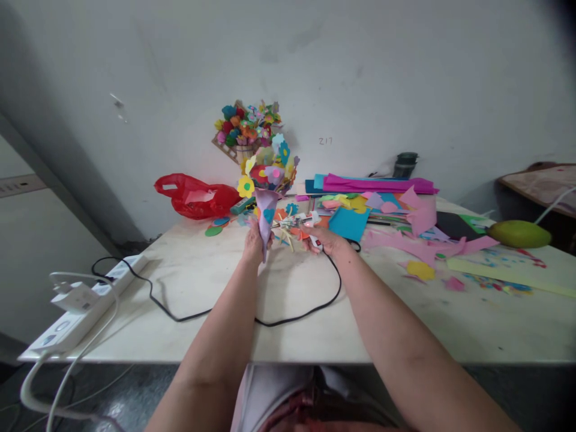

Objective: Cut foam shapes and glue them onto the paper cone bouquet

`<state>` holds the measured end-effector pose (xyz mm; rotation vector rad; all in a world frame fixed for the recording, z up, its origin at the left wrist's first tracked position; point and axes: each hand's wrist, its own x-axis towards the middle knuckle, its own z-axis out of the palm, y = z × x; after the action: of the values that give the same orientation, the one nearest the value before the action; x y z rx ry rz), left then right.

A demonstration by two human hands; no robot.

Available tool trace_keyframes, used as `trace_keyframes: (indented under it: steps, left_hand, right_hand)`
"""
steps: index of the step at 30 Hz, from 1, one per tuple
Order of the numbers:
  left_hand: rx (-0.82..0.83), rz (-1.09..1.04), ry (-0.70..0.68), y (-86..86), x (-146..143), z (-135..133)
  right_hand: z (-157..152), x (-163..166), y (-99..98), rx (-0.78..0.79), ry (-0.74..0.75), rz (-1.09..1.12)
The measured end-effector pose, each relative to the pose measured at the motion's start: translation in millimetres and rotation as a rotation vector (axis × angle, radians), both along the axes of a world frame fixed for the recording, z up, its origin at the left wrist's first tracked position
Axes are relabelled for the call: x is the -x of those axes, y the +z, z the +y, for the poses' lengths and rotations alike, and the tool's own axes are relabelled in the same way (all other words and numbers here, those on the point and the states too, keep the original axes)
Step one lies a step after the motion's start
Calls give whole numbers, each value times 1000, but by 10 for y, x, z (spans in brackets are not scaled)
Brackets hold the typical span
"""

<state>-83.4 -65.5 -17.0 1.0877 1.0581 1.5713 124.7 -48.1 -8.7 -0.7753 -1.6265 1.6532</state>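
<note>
My left hand [254,241] is closed round the lower end of a lilac paper cone [265,211] that carries a bunch of coloured paper flowers [267,171], held upright above the table. My right hand [324,239] is closed on a small white tool [315,240] with a black cable [279,317] trailing from it across the table; it looks like a glue gun. Its tip points left towards the cone. Loose paper flower pieces [288,231] lie on the table between both hands.
A white table [288,300] stands against a grey wall. A white power strip [81,306] sits at the left edge. A red plastic bag [193,197], a second flower bouquet [247,127], stacked coloured paper sheets [373,192], scraps and a green oval object [519,234] lie at back and right.
</note>
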Motion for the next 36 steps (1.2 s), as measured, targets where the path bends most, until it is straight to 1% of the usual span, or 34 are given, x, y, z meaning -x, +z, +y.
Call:
trace_keyframes:
  steps: [3,5,9,11,14,17,19,21,24,27,31,34,36]
  left_hand:
    - [-62,79,59,-8,9,7]
    - [-109,120,106,-2,0,7]
    - [-133,164,149,14,-17,12]
    - [-135,161,169,14,-13,16]
    - [-132,158,209,13,3,15]
    - [-121,151,206,22,15,3]
    - [-113,140,191,32,16,-6]
    - [-112,135,183,39,15,-12]
    - [-138,128,182,34,15,-7]
    - [-165,108,165,17,17,9]
    - [-146,85,133,6,8,15]
    - [-115,77,120,10,0,7]
    - [-105,70,115,10,2,8]
  right_hand:
    - [15,-1,-9,23,-109,50]
    - [34,2,-26,14,-222,85]
    - [92,23,-77,-82,-483,127]
    - [140,41,-111,-142,-583,121]
    - [219,71,-164,-246,-722,19]
    - [244,104,-182,-417,-848,-241]
    - [210,134,-160,-496,-864,-461]
    - [154,167,-121,-534,-823,-650]
    - [95,207,-77,-563,-743,-783]
    - [111,214,-96,-591,-708,-836]
    - [181,186,-184,-619,-744,-871]
    - [218,160,-229,-634,-779,-803]
    - [237,145,-235,-594,-816,-718]
